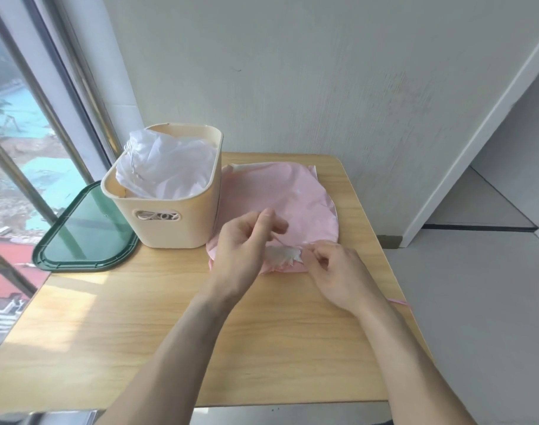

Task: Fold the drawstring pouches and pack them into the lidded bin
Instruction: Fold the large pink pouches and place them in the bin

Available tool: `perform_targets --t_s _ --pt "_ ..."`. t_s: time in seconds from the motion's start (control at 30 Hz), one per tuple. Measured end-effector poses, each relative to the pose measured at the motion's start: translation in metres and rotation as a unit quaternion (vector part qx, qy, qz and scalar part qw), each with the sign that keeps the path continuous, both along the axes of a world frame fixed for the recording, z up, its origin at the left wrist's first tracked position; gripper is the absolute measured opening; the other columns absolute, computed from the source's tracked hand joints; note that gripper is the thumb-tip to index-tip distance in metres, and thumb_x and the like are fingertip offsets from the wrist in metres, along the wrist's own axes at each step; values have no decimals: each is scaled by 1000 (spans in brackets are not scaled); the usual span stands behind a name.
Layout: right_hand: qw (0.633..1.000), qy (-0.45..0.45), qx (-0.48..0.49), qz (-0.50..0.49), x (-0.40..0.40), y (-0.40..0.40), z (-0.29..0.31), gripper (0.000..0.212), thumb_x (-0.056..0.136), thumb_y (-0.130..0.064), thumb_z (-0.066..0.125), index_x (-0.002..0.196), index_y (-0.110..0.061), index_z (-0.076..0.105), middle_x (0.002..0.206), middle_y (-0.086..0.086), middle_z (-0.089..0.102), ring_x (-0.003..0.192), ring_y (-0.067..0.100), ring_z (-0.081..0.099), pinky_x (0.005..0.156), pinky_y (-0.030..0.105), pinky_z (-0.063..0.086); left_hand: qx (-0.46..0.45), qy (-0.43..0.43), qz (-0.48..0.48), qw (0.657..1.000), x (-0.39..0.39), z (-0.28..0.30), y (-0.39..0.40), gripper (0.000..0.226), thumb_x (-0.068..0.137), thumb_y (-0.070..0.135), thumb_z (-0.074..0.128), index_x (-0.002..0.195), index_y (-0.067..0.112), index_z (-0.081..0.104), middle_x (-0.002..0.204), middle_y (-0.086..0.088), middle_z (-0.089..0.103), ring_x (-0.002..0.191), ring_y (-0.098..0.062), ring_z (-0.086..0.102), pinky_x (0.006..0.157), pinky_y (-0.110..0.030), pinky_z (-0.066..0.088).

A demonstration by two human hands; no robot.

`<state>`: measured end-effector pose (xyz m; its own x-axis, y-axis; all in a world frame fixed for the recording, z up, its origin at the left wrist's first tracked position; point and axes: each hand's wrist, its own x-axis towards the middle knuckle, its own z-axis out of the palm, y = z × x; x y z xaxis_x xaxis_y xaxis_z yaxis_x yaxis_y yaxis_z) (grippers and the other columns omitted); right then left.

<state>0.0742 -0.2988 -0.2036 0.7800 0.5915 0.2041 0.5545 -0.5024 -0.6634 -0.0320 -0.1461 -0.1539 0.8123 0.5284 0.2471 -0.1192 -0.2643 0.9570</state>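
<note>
Your left hand (243, 240) and right hand (338, 271) fingers pinch the pink pouch (292, 194) (flat on the bench (170, 332)) beside the bin (170, 222).

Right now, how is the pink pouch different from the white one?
The pink pouch lies spread flat on the table; the white pouch sits crumpled inside the cream bin. Both the left hand and right hand are on the pink pouch's near edge; nobody touches the white pouch. Both look thin and soft.
</note>
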Motion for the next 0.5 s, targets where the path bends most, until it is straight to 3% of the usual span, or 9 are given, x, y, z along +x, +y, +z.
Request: perform_targets --t_s 0.07,0.13,0.2,0.27,0.33,0.4,0.5 --pt "1000 0 -7 18 -1 2 -3 43 101 -34 53 62 -16 48 95 -4 72 85 17 65 78 35 50 -66 -44 -32 996 1 5 -8 50 106 21 43 66 -2 61 64 -12 67 62 -23 62 63 -28 49" --pt "998 17 -9 56 -2 2 -4 38 105 -35 47 67 -29 51 97 -6 68 94 12 64 84 31 49 -115 -55 -47 991 1 4 -15 54 107 23 40 54 13 46 46 -3 46 45 -17 44 50 -24 39" --pt "995 48 15 89 -3 1 -3 36 107 -38 40 80 -28 61 96 -2 65 102 13 63 89 30 47 -119 -39 -48 991 2 0 -15 52 107 31 38 56 23 38 48 10 35 46 -10 32 48 -22 31" --pt "992 82 52 86 -4 -2 -2 42 106 -43 37 102 -19 71 106 0 67 106 11 62 94 25 47 -88 -8 -52 995 2 -9 -12 44 104 40 41 65 19 39 55 14 38 51 -8 32 52 -25 31" --pt "989 72 112 62 -9 -3 3 43 105 -46 39 103 -17 71 105 -2 67 100 9 64 89 23 49 -27 25 -49 998 0 -16 -9 37 101 43 42 72 20 44 59 17 46 56 -7 41 60 -29 37" --pt "986 18 159 37 -15 -1 11 48 104 -49 42 88 -11 68 91 1 64 85 15 64 78 29 50 24 51 -49 997 -3 -19 -8 32 104 40 43 78 22 48 62 19 51 60 -6 46 64 -29 41" --pt "984 -26 178 23 -25 3 19 49 102 -50 47 69 -15 56 67 -7 59 63 11 57 59 23 43 41 63 -83 994 -10 -14 -10 25 104 28 47 82 16 51 55 15 52 51 -4 46 54 -20 39"
